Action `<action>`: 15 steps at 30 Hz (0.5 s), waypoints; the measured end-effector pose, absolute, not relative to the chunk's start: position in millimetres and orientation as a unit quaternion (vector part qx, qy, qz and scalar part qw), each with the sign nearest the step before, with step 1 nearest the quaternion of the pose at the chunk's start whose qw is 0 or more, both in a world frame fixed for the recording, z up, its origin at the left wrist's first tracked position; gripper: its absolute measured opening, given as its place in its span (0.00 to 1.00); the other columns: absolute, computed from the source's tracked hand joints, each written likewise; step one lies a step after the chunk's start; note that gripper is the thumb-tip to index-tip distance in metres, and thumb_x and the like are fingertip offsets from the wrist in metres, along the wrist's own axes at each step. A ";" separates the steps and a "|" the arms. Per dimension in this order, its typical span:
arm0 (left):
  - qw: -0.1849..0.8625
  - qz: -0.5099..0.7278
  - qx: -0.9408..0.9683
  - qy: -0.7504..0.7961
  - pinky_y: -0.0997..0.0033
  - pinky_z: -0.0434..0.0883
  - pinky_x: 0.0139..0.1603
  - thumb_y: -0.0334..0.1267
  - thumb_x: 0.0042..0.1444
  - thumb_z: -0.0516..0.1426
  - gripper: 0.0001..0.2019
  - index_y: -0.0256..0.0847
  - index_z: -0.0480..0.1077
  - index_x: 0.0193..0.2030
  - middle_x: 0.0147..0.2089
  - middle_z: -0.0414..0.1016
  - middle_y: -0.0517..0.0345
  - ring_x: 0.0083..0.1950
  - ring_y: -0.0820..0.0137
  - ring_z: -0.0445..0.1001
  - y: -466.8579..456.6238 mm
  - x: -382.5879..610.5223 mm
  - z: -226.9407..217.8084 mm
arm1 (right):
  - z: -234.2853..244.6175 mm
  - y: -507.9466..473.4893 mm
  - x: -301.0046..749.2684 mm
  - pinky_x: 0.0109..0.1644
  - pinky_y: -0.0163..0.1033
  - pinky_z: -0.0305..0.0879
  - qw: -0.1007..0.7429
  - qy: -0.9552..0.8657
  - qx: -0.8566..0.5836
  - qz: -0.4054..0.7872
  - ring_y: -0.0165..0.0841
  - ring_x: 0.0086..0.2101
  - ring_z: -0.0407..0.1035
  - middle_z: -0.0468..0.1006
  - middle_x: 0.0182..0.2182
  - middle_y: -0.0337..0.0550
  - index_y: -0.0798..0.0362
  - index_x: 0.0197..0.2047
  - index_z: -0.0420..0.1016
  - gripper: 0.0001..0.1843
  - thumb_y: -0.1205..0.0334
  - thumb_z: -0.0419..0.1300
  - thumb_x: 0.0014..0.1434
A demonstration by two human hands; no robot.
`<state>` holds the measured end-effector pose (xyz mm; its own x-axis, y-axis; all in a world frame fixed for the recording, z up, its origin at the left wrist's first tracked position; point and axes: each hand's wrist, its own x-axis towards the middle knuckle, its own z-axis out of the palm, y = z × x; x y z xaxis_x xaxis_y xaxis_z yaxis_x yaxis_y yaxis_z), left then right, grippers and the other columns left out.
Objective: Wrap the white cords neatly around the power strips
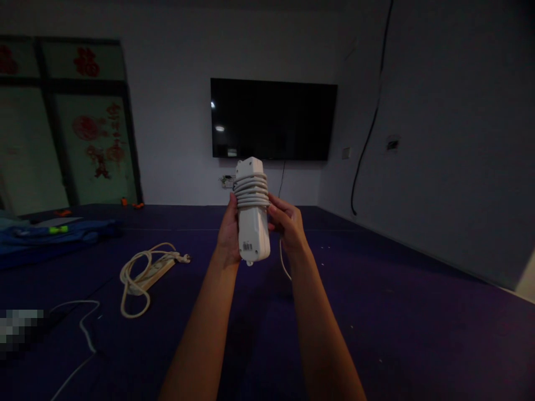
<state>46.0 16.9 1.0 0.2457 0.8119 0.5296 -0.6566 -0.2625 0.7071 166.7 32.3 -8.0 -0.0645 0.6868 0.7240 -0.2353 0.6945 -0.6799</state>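
Note:
A white power strip (pixel 253 234) is held up in front of me, tilted upright, its back with a barcode label facing me. Its light grey power cord (pixel 251 190) is wound several times around the upper half. My left hand (pixel 228 231) is closed around the strip's left side, with most of its fingers hidden behind. On the right, my right hand (pixel 288 223) pinches the cord by the strip's edge. A loose length of cord (pixel 285 267) hangs below that hand.
Another power strip (pixel 156 273) with a loosely looped cord lies on the purple floor (pixel 334 334) to the left. A thin white cable (pixel 86 328) runs nearby. Blue cloth (pixel 54 236) lies farther left. A television (pixel 273 120) hangs on the far wall; a black cable (pixel 370 139) dangles at right.

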 end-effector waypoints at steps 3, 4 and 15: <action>0.644 0.579 0.494 0.075 0.68 0.69 0.23 0.64 0.49 0.51 0.32 0.38 0.69 0.47 0.25 0.74 0.52 0.26 0.63 0.74 12.3 45.7 2.1 | -5.5 29.8 168.0 0.16 0.31 0.45 0.683 -0.635 -0.173 0.318 0.20 0.16 0.48 0.75 0.27 0.40 0.52 0.50 0.74 0.32 0.43 0.61 0.45; 0.654 0.572 0.490 0.063 0.68 0.69 0.24 0.64 0.49 0.51 0.31 0.38 0.68 0.48 0.25 0.74 0.52 0.26 0.64 0.74 11.7 45.3 1.8 | -4.3 28.3 168.5 0.16 0.31 0.46 0.686 -0.634 -0.171 0.314 0.21 0.16 0.49 0.74 0.27 0.40 0.52 0.50 0.74 0.32 0.42 0.61 0.45; 0.720 0.440 0.530 0.079 0.73 0.61 0.14 0.70 0.49 0.36 0.41 0.34 0.71 0.41 0.19 0.69 0.53 0.16 0.69 0.68 17.1 55.2 -5.7 | -0.5 17.6 174.7 0.16 0.30 0.57 0.631 -0.685 -0.128 0.342 0.26 0.24 0.65 0.74 0.42 0.45 0.48 0.57 0.67 0.37 0.46 0.64 0.43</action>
